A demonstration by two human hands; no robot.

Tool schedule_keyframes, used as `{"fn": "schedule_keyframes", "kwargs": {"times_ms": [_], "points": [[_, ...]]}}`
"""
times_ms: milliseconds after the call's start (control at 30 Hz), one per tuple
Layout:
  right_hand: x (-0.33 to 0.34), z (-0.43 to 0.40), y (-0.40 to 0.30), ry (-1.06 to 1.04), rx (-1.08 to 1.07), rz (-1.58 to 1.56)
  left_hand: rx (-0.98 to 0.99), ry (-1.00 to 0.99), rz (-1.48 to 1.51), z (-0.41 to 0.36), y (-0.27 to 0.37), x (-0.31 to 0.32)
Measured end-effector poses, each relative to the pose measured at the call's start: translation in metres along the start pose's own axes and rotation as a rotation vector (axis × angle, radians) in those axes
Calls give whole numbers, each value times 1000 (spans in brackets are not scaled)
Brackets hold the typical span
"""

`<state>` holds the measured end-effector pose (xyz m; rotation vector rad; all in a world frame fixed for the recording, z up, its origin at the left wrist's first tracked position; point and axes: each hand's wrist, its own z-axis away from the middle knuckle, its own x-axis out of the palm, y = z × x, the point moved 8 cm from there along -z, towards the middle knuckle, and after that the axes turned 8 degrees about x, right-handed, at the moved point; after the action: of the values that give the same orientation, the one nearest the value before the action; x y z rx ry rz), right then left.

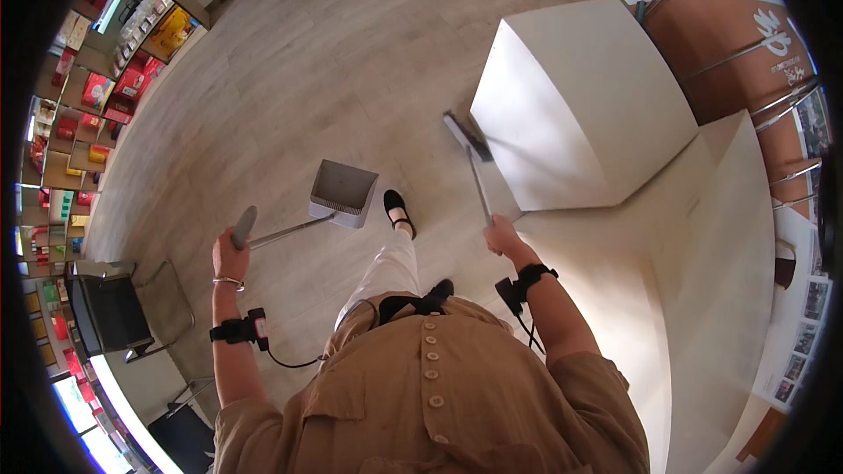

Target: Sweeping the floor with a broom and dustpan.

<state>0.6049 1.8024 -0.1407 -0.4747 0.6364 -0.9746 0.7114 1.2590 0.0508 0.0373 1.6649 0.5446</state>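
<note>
My left hand (230, 255) is closed around the grey grip at the top of a long-handled dustpan (344, 192). The dustpan's grey pan is low over the wood-look floor, left of my forward foot, its open mouth facing away from me; whether it touches the floor I cannot tell. In my right hand (503, 236) is the handle of a broom (466, 137). Its dark bristles lie along the base of a white block-shaped stand (537, 118), slightly blurred. Nothing of the dirt on the floor can be made out.
Shelves (85, 115) with red and yellow packages line the left side. Black chairs with metal frames (108, 309) stand at lower left. A long white counter or partition (711, 263) borders my right, joining the stand. My black shoe (399, 210) is between dustpan and broom.
</note>
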Motion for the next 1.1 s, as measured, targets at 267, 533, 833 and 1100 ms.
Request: {"fn": "schedule_keyframes", "kwargs": {"times_ms": [267,533,833,1100], "points": [[-36,64,-8,179,23,134,6,21,-29,-26,-10,0],[-25,75,-10,33,205,302,63,-68,43,-76,18,11],[-41,6,-117,46,97,-54,88,-51,-5,-119,53,5],[-85,21,-155,-375,401,-820,-135,59,122,-145,79,-31]]}}
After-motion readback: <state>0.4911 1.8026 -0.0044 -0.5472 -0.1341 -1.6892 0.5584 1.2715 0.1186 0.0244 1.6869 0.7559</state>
